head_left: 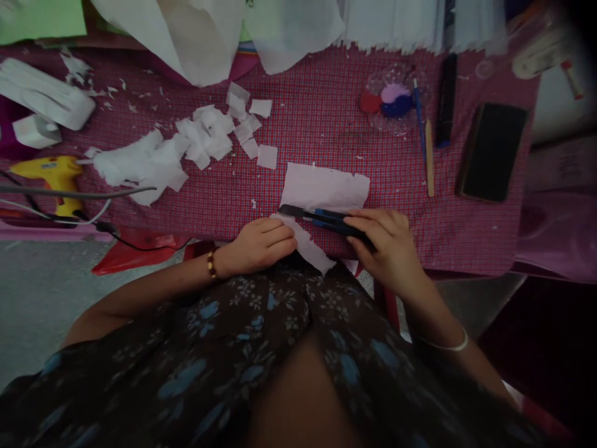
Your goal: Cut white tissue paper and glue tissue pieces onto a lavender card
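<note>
My right hand point(387, 242) is closed around a slim blue-and-black tool that looks like a cutter knife point(326, 219). Its dark tip points left, close to the fingers of my left hand point(265, 244). Those left fingers are closed on one end of a ragged-edged white paper strip point(311, 244), which slants down over the table edge toward my lap. Just beyond the knife, a larger piece of white paper point(324, 185) lies flat on the checked cloth, its right edge torn. Small cut paper squares point(267, 157) are scattered farther to the left.
A pile of white paper scraps point(140, 162) lies left, beside a yellow glue gun point(58, 177) with cables. A white device point(46, 93) stands behind. At right are a paint palette point(394, 99), a wooden stick point(429, 158) and a dark phone-like block point(493, 152). Large paper sheets point(200, 37) cover the back.
</note>
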